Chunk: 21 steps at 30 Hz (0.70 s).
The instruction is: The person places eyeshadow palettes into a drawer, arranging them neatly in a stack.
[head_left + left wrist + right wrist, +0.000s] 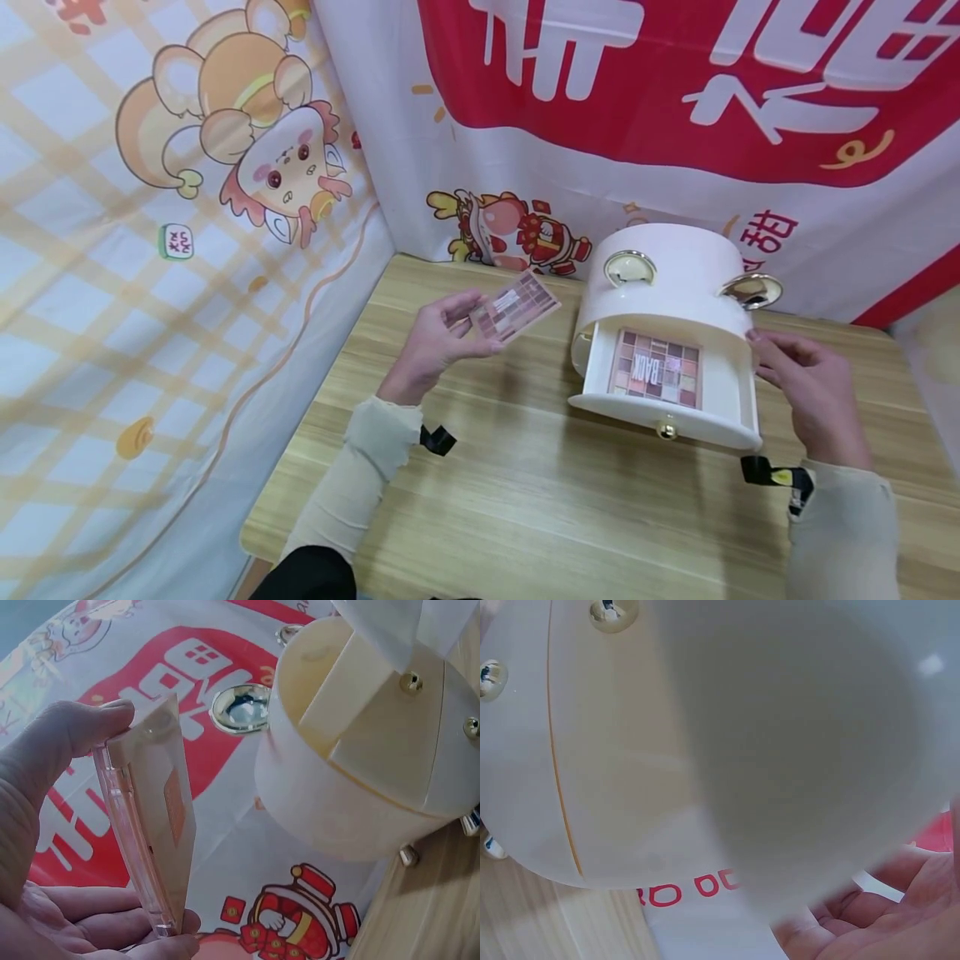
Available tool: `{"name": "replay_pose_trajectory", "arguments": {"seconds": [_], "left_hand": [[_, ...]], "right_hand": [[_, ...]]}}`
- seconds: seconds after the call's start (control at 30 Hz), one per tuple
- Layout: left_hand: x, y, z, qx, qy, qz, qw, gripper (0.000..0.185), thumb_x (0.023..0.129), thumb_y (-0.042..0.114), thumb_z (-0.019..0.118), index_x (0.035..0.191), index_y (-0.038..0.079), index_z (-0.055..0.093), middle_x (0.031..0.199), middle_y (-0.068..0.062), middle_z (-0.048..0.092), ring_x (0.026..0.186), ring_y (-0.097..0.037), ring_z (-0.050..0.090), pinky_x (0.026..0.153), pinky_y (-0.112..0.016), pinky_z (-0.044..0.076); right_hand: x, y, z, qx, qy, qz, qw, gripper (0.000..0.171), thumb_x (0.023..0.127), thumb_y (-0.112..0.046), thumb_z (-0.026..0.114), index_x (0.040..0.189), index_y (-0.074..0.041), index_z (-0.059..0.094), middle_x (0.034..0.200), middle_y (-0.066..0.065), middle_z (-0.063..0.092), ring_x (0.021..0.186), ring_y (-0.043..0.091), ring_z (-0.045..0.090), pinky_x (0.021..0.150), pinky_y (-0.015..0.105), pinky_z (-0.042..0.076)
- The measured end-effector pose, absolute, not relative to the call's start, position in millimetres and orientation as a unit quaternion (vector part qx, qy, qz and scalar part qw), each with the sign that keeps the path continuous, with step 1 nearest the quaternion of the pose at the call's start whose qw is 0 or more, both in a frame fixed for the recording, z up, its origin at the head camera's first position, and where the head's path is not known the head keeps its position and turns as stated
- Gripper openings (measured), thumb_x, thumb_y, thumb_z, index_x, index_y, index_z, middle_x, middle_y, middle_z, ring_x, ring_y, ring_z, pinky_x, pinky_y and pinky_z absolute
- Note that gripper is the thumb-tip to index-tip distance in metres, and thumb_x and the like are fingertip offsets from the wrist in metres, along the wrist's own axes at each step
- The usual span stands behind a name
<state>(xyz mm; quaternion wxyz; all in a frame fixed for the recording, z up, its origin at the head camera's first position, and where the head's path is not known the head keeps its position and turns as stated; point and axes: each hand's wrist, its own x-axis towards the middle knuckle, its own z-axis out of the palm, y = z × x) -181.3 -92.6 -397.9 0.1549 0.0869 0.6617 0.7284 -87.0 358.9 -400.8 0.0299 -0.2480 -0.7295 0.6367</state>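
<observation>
In the head view my left hand (442,342) holds an eyeshadow palette (517,307) tilted above the table, left of a white storage box. Its thumb and fingers grip opposite edges of that palette (146,817) in the left wrist view. The rounded white storage box (660,271) has an upper drawer (723,379) pulled out, with a gold knob in front. A second eyeshadow palette (654,369) lies inside, on the drawer's left. My right hand (813,387) touches the box's right side with relaxed fingers; the box partly hides the fingertips in the right wrist view.
Gold ear-like rings (630,268) stick out from the box top. The box stands near the back of a wooden table (510,475). Printed cloth (480,158) hangs behind the table and along its left side.
</observation>
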Motion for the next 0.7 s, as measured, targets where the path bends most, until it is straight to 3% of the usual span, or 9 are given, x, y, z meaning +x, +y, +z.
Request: {"name": "replay_pose_trajectory", "arguments": {"seconds": [0.4, 0.7], "left_hand": [[-173.2, -67.7, -379.5, 0.149, 0.663, 0.709, 0.189, 0.096, 0.064, 0.000, 0.093, 0.148, 0.004, 0.047, 0.149, -0.011, 0.048, 0.136, -0.022, 0.045, 0.112, -0.029, 0.038], [-167.6, -50.8, -368.6, 0.178, 0.663, 0.689, 0.232, 0.088, 0.069, 0.003, 0.091, 0.147, 0.008, 0.050, 0.145, -0.005, 0.053, 0.130, -0.027, 0.051, 0.107, -0.035, 0.045]], "right_hand": [[-87.0, 358.8, -400.2, -0.258, -0.739, 0.622, 0.020, 0.056, 0.081, -0.052, 0.078, 0.122, -0.015, 0.064, 0.110, -0.004, 0.055, 0.092, 0.010, 0.057, 0.067, 0.014, 0.056], [-87.5, 358.0, -399.0, -0.260, -0.743, 0.617, 0.022, 0.055, 0.083, -0.051, 0.077, 0.122, -0.015, 0.064, 0.110, -0.004, 0.055, 0.092, 0.009, 0.057, 0.067, 0.014, 0.056]]}}
